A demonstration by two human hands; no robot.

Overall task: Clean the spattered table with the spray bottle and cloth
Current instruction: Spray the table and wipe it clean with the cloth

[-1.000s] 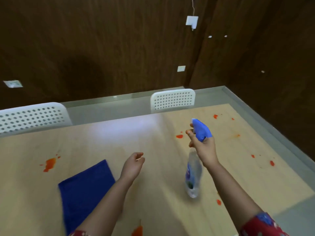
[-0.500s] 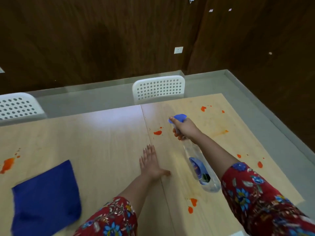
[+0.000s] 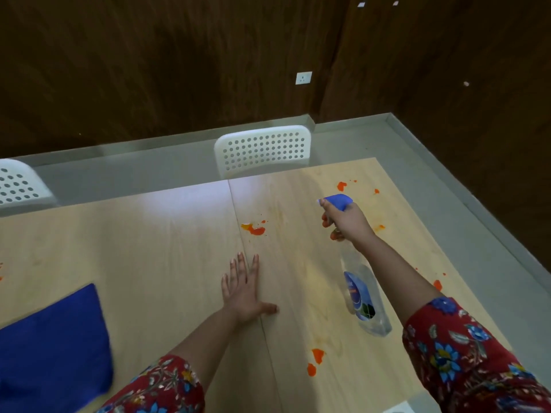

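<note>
While I've got the spray bottle [image 3: 362,293] up in my right hand [image 3: 346,222], here's where things stand. My fingers [image 3: 326,217] are curled round the neck just under the blue trigger head [image 3: 337,201]. The nozzle points away from me over the far right part of the worktop [image 3: 149,248], and the clear body slants back towards me. There's a blue label [image 3: 353,290] on the bottle, but honestly I can't read a word of it, way too blurry, so no brand to report.

My left hand [image 3: 241,287] is flat on the worktop, fingers straight and spread, holding nothing, right on the seam between the two boards. The blue cloth [image 3: 50,341] lies well off to my left, nobody touching it.

Progress-wise I'd say this is early days. The orange splat [image 3: 253,229] just beyond my left hand looks whole and wet. So do the blobs near me [image 3: 316,357], the ones at the far corner [image 3: 341,185] and a few by the right edge [image 3: 437,284]. As far as I can tell nothing's been wiped, so the wiping is all left to do, and I can't see any spray on the wood either.

Beyond the worktop there's a white perforated chair [image 3: 262,150], and a wall socket [image 3: 303,78] on the dark wood panelling.
</note>
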